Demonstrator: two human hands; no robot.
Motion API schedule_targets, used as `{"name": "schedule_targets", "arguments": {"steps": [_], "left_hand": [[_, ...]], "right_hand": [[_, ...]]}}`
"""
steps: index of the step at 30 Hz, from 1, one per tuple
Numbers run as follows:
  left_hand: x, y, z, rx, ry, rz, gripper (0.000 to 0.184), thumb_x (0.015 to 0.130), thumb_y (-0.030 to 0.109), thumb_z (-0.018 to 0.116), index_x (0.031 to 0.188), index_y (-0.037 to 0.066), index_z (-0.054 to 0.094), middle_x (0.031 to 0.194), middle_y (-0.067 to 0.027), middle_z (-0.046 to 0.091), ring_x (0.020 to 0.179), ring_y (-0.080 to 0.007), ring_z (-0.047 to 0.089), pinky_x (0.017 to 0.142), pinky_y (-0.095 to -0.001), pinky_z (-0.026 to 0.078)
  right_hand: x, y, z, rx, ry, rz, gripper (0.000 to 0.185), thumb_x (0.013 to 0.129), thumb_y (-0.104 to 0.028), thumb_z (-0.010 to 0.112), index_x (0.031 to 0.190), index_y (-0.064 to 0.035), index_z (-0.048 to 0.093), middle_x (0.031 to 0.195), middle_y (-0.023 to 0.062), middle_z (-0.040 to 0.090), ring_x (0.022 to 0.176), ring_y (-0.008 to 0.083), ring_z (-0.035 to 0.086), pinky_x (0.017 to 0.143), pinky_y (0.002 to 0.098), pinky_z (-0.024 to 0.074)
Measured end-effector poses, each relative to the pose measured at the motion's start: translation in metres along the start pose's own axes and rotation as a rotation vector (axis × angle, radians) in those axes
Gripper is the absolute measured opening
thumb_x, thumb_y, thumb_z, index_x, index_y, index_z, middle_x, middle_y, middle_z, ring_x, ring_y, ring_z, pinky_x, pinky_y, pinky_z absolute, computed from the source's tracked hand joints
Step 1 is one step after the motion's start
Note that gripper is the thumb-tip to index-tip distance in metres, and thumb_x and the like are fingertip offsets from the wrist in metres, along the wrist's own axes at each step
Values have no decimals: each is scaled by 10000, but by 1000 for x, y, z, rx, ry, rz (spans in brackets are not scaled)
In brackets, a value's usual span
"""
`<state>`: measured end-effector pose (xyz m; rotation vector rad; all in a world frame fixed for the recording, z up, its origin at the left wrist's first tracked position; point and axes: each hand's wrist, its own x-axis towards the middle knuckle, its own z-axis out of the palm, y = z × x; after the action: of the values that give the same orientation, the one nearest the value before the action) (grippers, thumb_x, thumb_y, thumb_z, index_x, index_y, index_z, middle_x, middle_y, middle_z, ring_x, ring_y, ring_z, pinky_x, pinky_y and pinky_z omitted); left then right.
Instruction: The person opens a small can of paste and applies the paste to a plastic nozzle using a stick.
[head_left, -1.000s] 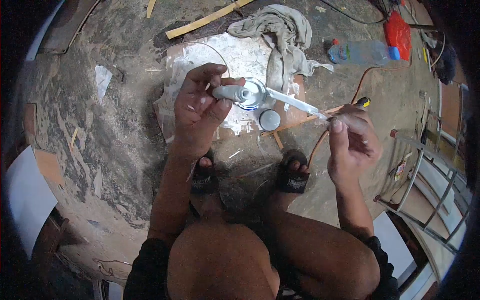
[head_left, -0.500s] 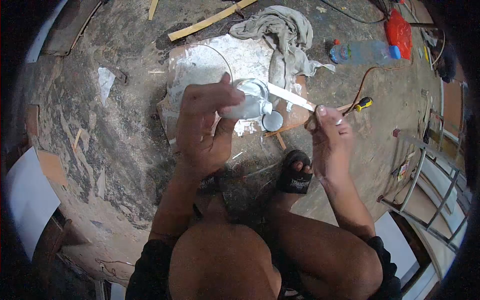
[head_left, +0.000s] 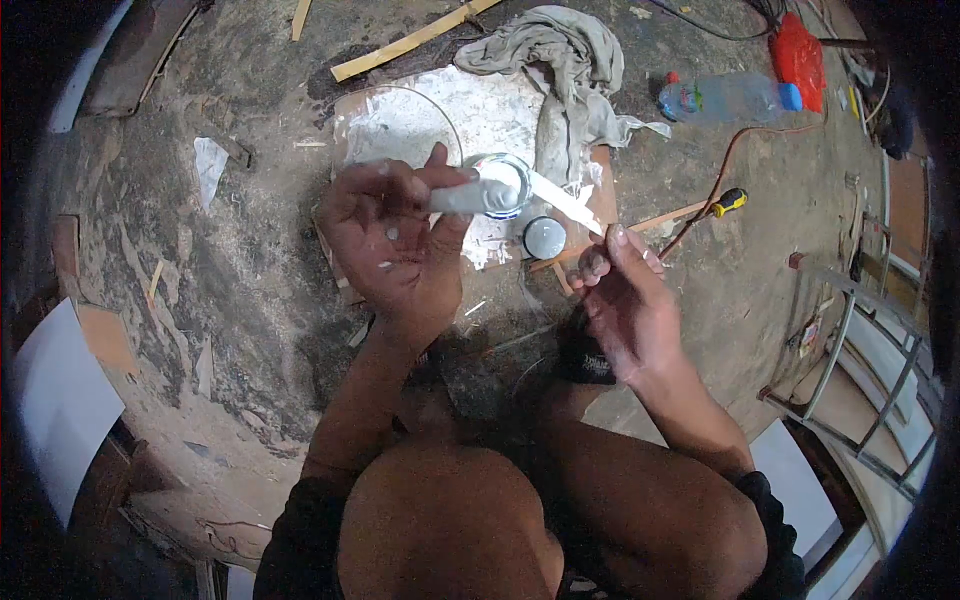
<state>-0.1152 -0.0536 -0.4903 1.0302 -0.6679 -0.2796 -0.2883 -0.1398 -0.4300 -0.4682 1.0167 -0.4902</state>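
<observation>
My left hand (head_left: 395,240) is closed on a small whitish bottle (head_left: 458,199), which lies nearly sideways with its narrow end over an open can (head_left: 526,180). Something white fills the can; whether anything flows from the bottle I cannot make out. Between the fingers of my right hand (head_left: 632,300) is the near end of a flat stick (head_left: 566,203) coated in white, its far end at the can's rim. Beside the can sits a round grey lid-like piece (head_left: 545,238). Under them lies a board (head_left: 395,125) smeared with white.
A crumpled grey rag (head_left: 560,50) lies across the board's far edge. To the right are a large plastic bottle (head_left: 730,98), a red bag (head_left: 797,62) and a yellow-black screwdriver (head_left: 730,202). Wooden strips (head_left: 410,42) lie behind, and a metal frame (head_left: 850,350) stands at right.
My left hand has turned, bringing the bottle's narrow end up and left over the can. My right hand has shifted left and slightly down, still holding the stick.
</observation>
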Motion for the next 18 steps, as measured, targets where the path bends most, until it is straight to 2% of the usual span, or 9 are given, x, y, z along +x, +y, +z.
{"name": "schedule_targets", "arguments": {"steps": [4, 7, 10, 13, 16, 18], "left_hand": [[4, 9, 2, -52, 102, -230, 644, 874, 5, 722, 1394, 36, 344, 1194, -114, 527, 1152, -225, 581, 1076, -428, 475], [1, 11, -4, -16, 113, -445, 607, 887, 29, 723, 1390, 25, 384, 1202, -107, 532, 1165, -209, 566, 1062, -380, 465], [-6, 3, -6, -86, 150, -524, 525, 909, 32, 702, 1356, 15, 428, 1242, -115, 546, 1167, -209, 572, 1049, -354, 453], [-9, 0, -6, -266, 115, -584, 464, 937, 9, 657, 1341, 4, 427, 1300, -138, 540, 1179, -219, 584, 1034, -338, 451], [-6, 5, -9, -217, -9, -659, 420, 957, 5, 630, 1323, -9, 424, 1309, -151, 550, 1225, -255, 583, 1042, -342, 448], [-5, 5, -5, -128, -1, -559, 369, 956, 5, 633, 1278, -16, 455, 1259, -144, 582, 1246, -275, 577, 1043, -358, 453]], "right_hand": [[6, 0, -5, -49, 10, -41, 160, 982, -222, 655, 974, -64, 680, 758, 15, 626, 708, 110, 566, 697, 273, 470], [7, -3, -7, -113, 38, -62, 167, 982, -222, 656, 988, -59, 690, 763, 13, 627, 710, 95, 558, 699, 264, 463], [7, -5, -3, -176, 27, -101, 205, 1014, -224, 592, 1037, -26, 641, 763, 7, 557, 741, 113, 528, 751, 298, 448], [9, -2, -4, -204, 29, -194, 202, 962, -206, 690, 1052, -25, 696, 810, -4, 646, 721, 69, 537, 702, 230, 445], [8, -3, -4, -244, 27, -250, 211, 953, -198, 703, 1052, -12, 705, 844, -2, 661, 738, 62, 539, 706, 221, 439], [7, -6, -7, -310, 15, -262, 221, 951, -204, 707, 1045, -4, 710, 856, 4, 669, 748, 64, 546, 710, 218, 437]]}}
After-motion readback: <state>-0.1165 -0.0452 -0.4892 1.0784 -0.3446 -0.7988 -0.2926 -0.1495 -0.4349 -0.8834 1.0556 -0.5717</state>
